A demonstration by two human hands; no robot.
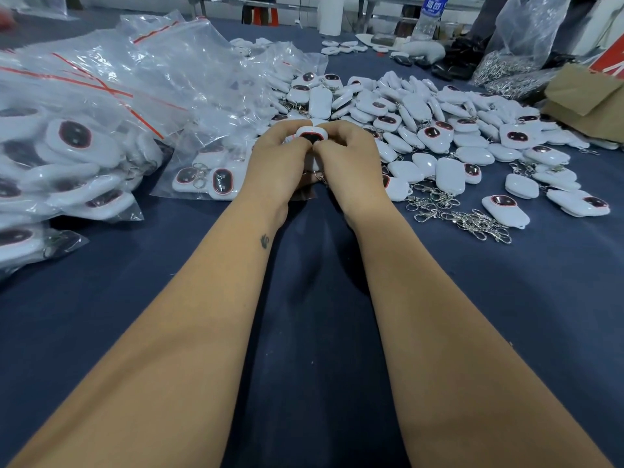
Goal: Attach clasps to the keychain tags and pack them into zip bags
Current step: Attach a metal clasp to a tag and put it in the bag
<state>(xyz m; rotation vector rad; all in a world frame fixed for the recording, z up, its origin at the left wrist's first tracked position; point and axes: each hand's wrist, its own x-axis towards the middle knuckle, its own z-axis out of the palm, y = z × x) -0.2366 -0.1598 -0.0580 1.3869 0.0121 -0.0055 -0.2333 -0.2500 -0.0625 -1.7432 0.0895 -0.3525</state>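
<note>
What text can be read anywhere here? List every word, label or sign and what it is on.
Water bottle: blue label with white characters, too blurred to read.
Red sign at the right edge: white strokes, cut off by the frame, unreadable.
Keychain tags and zip bags: no readable text.

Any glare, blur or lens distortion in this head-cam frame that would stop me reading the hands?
Head view: wide-angle stretch enlarges the forearms near the bottom edge; glare streaks the zip bags; far background is soft. Left hand and right hand are sharp, both holding one keychain tag, though fingers hide the clasp work.
</note>
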